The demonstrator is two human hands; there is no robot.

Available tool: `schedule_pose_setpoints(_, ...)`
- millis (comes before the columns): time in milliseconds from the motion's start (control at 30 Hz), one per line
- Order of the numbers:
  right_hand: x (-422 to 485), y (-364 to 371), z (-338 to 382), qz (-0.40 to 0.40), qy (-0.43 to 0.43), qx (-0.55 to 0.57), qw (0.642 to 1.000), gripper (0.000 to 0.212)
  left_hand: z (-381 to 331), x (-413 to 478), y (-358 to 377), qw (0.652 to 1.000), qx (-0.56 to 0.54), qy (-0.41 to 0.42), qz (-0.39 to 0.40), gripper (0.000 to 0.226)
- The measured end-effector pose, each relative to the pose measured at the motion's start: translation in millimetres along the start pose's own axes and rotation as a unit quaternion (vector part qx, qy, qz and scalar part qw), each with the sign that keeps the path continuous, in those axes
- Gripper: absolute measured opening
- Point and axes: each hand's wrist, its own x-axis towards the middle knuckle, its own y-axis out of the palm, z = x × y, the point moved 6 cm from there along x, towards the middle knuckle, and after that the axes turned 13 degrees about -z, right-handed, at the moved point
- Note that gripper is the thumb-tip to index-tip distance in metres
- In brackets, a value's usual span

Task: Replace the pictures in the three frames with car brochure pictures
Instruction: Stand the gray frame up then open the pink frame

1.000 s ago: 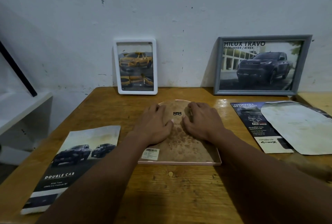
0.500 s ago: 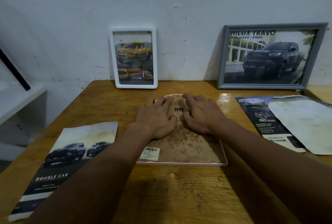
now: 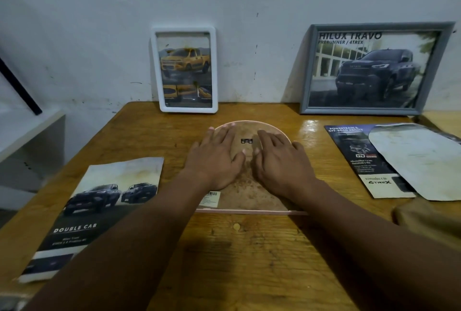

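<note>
A worn wooden table against a scuffed pale wall carries the whole job. Nearest, at the left edge, lies a Double Cab brochure. In the middle an arched frame lies face down. The left hand and right hand rest flat on its stained backing board, fingers spread and gripping nothing, either side of a small hanger clip. To the right a Powertrain brochure sits partly under a pale arched sheet, probably the old picture. At the back a white frame and a grey frame lean on the wall, both showing trucks. This looks like the third frame, its backing being pressed home. Next it likely needs even pressure around the rim, then turning over to check the picture, which is hidden now.
</note>
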Motion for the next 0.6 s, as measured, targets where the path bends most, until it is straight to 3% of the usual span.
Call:
schedule_pose_setpoints(233, 3, -12, -5, -0.075, 0.066, -0.070, 0.993, 0.053, -7, -8, -24, 0.991, 0.107, -0.036, -0.075, 0.072)
schedule_pose_setpoints(367, -8, -24, -26, -0.080, 0.166, -0.043, 0.982, 0.052, -5, -19, -33, 0.991, 0.054, -0.072, -0.101, 0.059)
schedule_pose_setpoints(500, -16, -28, -35, -0.035, 0.205, 0.087, 0.974, 0.045, 1, -22, -31, 0.990, -0.067, -0.104, -0.073, 0.065)
schedule_pose_setpoints(600, -19, -43, -45, -0.066, 0.277, 0.269, 0.920, 0.037, -16, -26, -34, 0.983, -0.117, -0.122, -0.075, 0.071)
